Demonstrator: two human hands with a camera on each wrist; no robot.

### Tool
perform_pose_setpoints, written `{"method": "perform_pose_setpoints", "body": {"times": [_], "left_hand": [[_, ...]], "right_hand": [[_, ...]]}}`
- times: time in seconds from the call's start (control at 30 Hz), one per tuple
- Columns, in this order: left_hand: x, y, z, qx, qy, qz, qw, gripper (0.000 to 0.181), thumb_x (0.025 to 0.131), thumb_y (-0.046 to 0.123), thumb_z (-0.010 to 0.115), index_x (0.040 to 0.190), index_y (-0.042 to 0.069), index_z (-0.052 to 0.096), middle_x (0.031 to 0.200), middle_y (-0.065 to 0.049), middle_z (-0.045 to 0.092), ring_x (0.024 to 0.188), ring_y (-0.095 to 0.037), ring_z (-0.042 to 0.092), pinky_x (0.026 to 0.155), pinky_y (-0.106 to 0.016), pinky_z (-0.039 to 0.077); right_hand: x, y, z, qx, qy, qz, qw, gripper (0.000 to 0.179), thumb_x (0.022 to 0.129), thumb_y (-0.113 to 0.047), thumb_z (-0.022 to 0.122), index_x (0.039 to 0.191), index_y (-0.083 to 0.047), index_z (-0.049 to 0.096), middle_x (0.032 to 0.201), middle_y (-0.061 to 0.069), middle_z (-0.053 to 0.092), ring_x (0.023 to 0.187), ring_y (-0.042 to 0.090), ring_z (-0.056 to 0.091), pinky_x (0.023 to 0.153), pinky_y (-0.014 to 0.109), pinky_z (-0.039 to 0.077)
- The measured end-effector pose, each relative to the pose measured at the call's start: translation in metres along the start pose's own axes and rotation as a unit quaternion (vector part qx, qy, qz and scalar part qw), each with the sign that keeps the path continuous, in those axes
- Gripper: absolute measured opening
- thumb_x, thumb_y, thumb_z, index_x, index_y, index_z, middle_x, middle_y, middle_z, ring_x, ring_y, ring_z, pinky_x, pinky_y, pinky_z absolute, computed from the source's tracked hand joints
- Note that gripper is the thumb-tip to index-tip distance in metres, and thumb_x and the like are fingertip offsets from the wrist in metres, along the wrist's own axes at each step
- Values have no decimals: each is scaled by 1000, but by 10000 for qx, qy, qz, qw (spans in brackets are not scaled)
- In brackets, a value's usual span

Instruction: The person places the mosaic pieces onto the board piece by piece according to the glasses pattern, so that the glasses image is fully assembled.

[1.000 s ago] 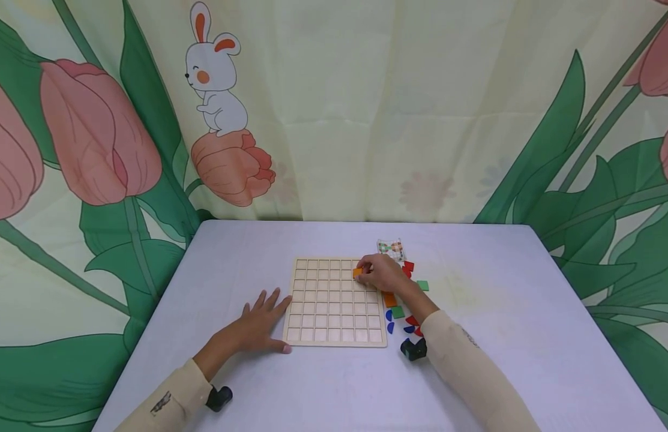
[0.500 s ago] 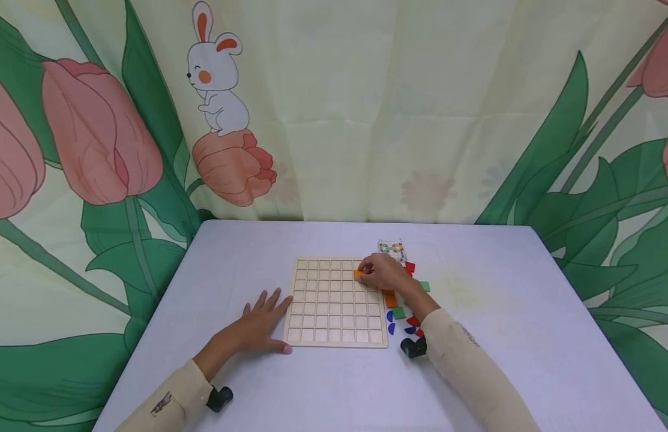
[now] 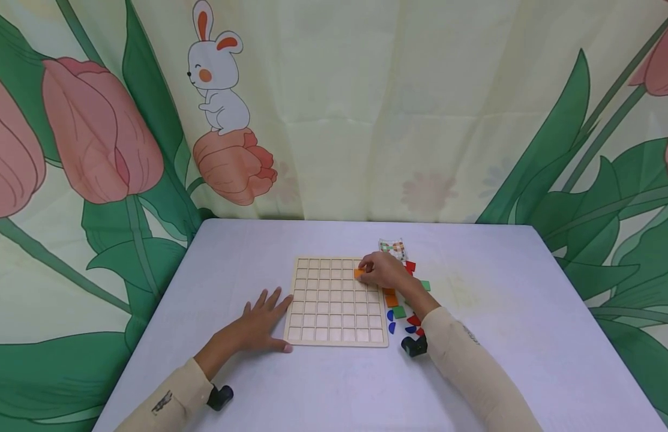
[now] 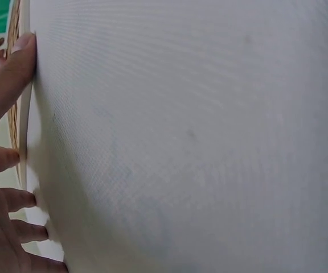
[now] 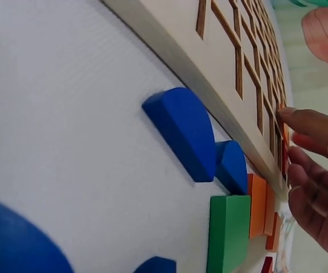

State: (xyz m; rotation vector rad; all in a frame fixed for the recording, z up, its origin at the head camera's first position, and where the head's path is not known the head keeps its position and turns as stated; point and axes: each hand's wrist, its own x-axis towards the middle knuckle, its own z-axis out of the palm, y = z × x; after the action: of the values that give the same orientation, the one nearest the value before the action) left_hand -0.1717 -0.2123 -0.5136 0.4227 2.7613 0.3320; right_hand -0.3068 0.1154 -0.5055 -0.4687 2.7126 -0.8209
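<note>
Right hand (image 3: 383, 271) had its grip pinching an orange block (image 3: 359, 273) at the far right of the grid board (image 3: 323, 308); from my feed I couldn't tell if it was seated in a cell or just above. Left hand (image 3: 259, 327) was spread at the board's left edge. Main risk, my judgement: released off-square, the block tips on a ridge; unbraced, the board slides. Blue pieces (image 3: 392, 327), a green block (image 3: 400, 312) and red pieces (image 3: 413, 320) crowded the right side; a low right sleeve (image 3: 469, 363) could sweep them. Patterned packet (image 3: 393, 249) lay just beyond on the worktop (image 3: 236, 252).
</note>
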Motion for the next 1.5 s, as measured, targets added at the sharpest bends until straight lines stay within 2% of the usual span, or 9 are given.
{"method": "perform_pose_setpoints", "body": {"times": [0.23, 0.33, 0.5, 0.67, 0.8, 0.93, 1.1, 1.33, 1.5], "left_hand": [[-1, 0, 1, 35, 6, -8, 10000, 114, 71, 65, 81, 160, 19, 27, 167, -19, 16, 152, -50, 10, 110, -77, 20], [-2, 0, 1, -22, 31, -13, 10000, 114, 71, 64, 81, 160, 19, 28, 167, -18, 16, 153, -49, 10, 110, -77, 19], [-3, 0, 0, -83, 63, 14, 9999, 113, 71, 64, 81, 160, 19, 28, 167, -18, 16, 153, -49, 10, 110, -77, 19], [-1, 0, 1, -86, 79, 24, 9999, 113, 71, 65, 81, 160, 19, 28, 167, -18, 16, 153, -49, 10, 110, -77, 19], [1, -1, 2, 9, 66, 15, 10000, 114, 71, 66, 80, 160, 20, 27, 168, -17, 16, 153, -49, 10, 110, -77, 19], [0, -1, 1, 38, 40, -20, 10000, 114, 70, 66, 80, 160, 20, 28, 168, -18, 16, 153, -49, 11, 110, -76, 20], [-2, 0, 0, -24, 54, 11, 10000, 113, 70, 65, 81, 159, 19, 29, 167, -19, 18, 152, -50, 11, 110, -77, 19], [-2, -1, 2, 2, 84, 26, 10000, 112, 71, 65, 81, 160, 19, 29, 167, -18, 18, 152, -49, 11, 110, -77, 19], [-2, -2, 2, 54, 57, 8, 10000, 112, 71, 65, 80, 160, 20, 28, 168, -17, 17, 153, -48, 11, 111, -76, 20]], "right_hand": [[-6, 4, -6, 69, -111, -596, 9981, 47, 90, -25, 77, 134, -12, 63, 101, 0, 70, 85, 15, 61, 77, 28, 53], [-10, 8, -11, 298, -124, -795, 9963, 46, 93, -24, 74, 134, -9, 62, 106, 4, 72, 82, 16, 60, 74, 28, 53], [-16, 20, -19, 579, 7, -822, 9949, 37, 96, -24, 69, 130, -10, 65, 105, 5, 71, 75, 16, 56, 67, 27, 52], [-22, 33, -32, 558, 257, -571, 9965, 33, 97, -25, 67, 127, -12, 67, 107, 8, 71, 80, 20, 57, 67, 29, 52], [-28, 49, -41, 524, 477, -214, 9973, 34, 97, -26, 67, 129, -13, 67, 110, 10, 69, 85, 21, 56, 67, 27, 52], [-31, 66, -48, 609, 589, 121, 9963, 35, 98, -24, 67, 130, -11, 66, 112, 13, 67, 82, 22, 57, 66, 26, 54], [-33, 84, -55, 588, 590, 615, 9946, 35, 98, -20, 65, 132, -11, 64, 118, 14, 65, 90, 25, 59, 71, 27, 57], [-31, 96, -57, 198, 288, 747, 9966, 31, 99, -19, 64, 128, -10, 67, 123, 15, 64, 107, 29, 58, 88, 38, 57], [-31, 98, -57, 115, 195, 670, 9975, 30, 99, -16, 64, 128, -8, 68, 121, 15, 63, 109, 30, 57, 89, 40, 55]]}}
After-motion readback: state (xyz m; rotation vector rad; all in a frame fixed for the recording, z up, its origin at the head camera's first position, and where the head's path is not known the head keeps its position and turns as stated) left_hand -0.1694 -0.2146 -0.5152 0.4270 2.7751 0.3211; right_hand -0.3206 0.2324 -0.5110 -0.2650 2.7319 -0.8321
